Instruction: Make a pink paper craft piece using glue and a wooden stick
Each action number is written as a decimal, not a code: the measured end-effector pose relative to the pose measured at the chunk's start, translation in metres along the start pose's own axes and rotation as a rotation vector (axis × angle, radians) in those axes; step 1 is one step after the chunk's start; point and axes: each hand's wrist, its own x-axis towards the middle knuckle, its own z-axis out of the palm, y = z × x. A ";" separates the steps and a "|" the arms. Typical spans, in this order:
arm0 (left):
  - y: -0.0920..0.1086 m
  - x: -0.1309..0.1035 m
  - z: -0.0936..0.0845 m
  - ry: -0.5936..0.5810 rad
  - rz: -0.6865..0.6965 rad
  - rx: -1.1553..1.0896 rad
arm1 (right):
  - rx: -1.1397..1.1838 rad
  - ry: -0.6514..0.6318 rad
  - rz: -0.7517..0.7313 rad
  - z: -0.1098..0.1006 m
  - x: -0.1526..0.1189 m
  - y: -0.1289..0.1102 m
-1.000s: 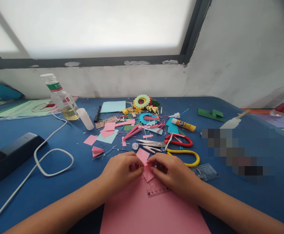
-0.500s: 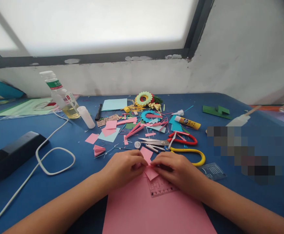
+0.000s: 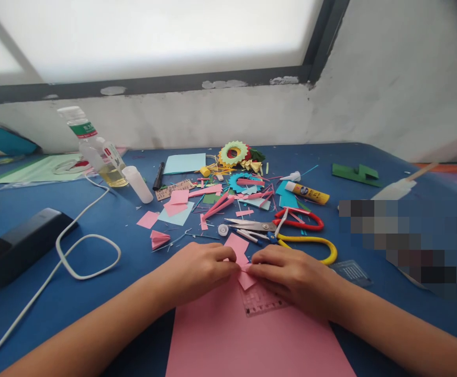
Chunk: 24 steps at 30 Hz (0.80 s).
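Observation:
Pinched between both hands is a small pink paper piece (image 3: pixel 246 280), above a large pink sheet (image 3: pixel 252 345). My left hand (image 3: pixel 208 268) has its thumb and fingertips closed on the piece's left edge. On its right side, my right hand (image 3: pixel 289 272) grips it with fingers pressed together. A clear ruler (image 3: pixel 262 303) lies on the large sheet, partly under my right hand. Another pink square (image 3: pixel 236 246) rests just beyond my fingertips. Scissors with red and yellow handles (image 3: pixel 310 240) lie open beyond my right hand.
Paper scraps and strips surround a blue paper ring (image 3: pixel 236 183). A glue stick (image 3: pixel 307 192), white bottle (image 3: pixel 137 184) and clear bottle (image 3: pixel 106 162) stand or lie farther back. At left are a black object (image 3: pixel 20 243) and a white cable (image 3: pixel 90 236).
Both hands stay on the small pink piece, with their fingertips shifted slightly. The camera view has moved a little.

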 end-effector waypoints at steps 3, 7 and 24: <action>0.001 -0.001 -0.004 -0.072 0.034 0.063 | -0.033 -0.032 -0.033 -0.001 0.000 -0.001; 0.002 -0.001 -0.007 -0.093 0.068 0.114 | -0.088 -0.047 -0.063 -0.002 0.002 -0.003; 0.022 -0.004 -0.006 0.017 0.063 0.219 | -0.156 -0.073 -0.063 -0.003 0.003 -0.003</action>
